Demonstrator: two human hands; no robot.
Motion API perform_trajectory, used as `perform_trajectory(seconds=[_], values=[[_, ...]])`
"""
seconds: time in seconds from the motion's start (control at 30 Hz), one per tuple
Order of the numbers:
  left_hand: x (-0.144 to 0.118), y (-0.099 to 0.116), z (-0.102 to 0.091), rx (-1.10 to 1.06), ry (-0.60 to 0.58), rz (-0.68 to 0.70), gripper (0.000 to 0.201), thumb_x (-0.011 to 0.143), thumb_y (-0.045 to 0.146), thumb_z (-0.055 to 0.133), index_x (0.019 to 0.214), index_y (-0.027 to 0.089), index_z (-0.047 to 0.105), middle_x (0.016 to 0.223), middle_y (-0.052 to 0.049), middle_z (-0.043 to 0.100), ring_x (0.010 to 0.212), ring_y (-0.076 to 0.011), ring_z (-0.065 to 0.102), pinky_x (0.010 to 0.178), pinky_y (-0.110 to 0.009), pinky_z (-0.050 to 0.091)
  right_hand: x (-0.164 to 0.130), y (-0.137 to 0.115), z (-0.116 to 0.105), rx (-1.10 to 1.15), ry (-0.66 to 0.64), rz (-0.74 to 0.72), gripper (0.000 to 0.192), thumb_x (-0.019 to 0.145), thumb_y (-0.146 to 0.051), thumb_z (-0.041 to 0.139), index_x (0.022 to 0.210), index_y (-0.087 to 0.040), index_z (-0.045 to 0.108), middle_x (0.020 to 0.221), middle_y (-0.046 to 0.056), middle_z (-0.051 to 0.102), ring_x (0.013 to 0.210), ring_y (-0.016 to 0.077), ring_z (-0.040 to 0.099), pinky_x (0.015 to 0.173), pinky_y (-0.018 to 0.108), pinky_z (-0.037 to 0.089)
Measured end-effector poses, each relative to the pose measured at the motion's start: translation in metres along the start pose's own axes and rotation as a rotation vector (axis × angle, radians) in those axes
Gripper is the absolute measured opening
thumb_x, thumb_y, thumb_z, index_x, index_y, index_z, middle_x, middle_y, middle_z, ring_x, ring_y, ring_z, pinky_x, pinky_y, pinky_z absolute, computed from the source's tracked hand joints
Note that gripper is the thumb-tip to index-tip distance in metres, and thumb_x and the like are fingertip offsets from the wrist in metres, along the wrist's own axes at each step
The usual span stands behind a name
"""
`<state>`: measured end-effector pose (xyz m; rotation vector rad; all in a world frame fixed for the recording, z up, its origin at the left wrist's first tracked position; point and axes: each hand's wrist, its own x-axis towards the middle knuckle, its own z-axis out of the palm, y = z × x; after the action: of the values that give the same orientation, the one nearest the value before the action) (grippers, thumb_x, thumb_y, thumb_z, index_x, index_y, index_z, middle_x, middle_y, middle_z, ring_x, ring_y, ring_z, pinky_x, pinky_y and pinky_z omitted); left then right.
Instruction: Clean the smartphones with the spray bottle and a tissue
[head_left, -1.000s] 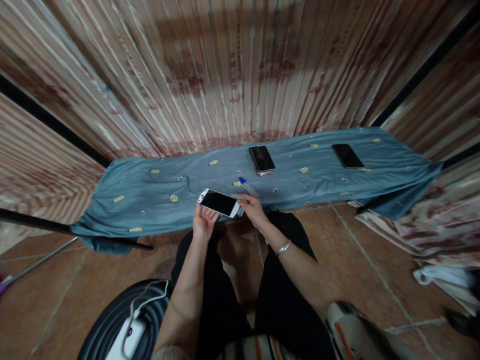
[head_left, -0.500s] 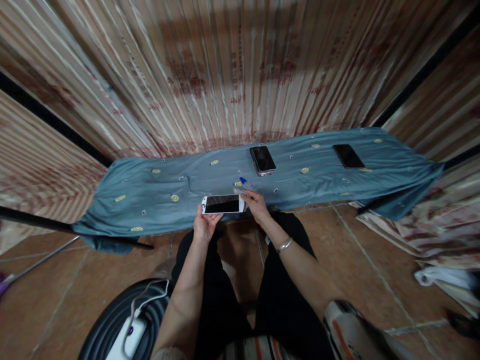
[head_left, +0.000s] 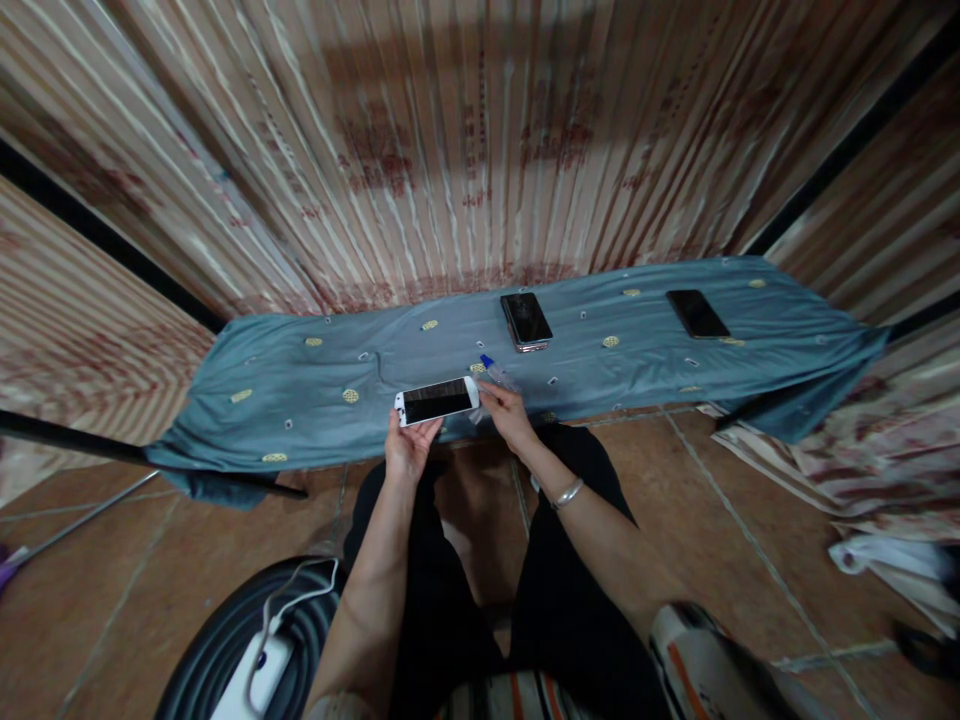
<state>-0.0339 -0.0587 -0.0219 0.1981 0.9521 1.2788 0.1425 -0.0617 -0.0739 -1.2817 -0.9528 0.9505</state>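
Note:
My left hand (head_left: 409, 452) holds a white phone (head_left: 436, 400) from below, screen up, just over the near edge of a blue-grey cloth (head_left: 300, 400) spread on the floor. My right hand (head_left: 508, 418) is at the phone's right end, fingers closed on a small clear item with a blue cap (head_left: 491, 371); I cannot tell whether it touches the phone. Two dark phones lie on the cloth: one (head_left: 526, 320) in the middle at the back, one (head_left: 697, 313) at the far right.
Corrugated sheets (head_left: 465, 150) stand behind the cloth. A black round object with a white charger and cable (head_left: 262, 660) sits by my left leg. Crumpled fabric and white plastic (head_left: 885, 500) lie on the tiled floor at the right. A dark rod (head_left: 112, 450) runs at the left.
The white phone has tilted and shifted slightly left in my left hand. My right hand stays at its right end. The dark phones have not moved.

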Motion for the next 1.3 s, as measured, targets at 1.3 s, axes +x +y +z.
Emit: perform_trajectory(seconds=[1.3], values=[[-0.004, -0.005, -0.008, 0.192, -0.087, -0.071, 0.018, 0.09, 0.016, 0.049, 0.096, 0.01, 0.064, 0.075, -0.008, 0.072, 0.063, -0.0175, 0.068, 0.072, -0.037, 0.06, 0.015, 0.005, -0.001, 0.016, 0.135, 0.041, 0.037, 0.083, -0.038, 0.065, 0.111, -0.017, 0.075, 0.114, 0.01, 0.075, 0.111, 0.0259, 0.068, 0.105, 0.041, 0.047]])
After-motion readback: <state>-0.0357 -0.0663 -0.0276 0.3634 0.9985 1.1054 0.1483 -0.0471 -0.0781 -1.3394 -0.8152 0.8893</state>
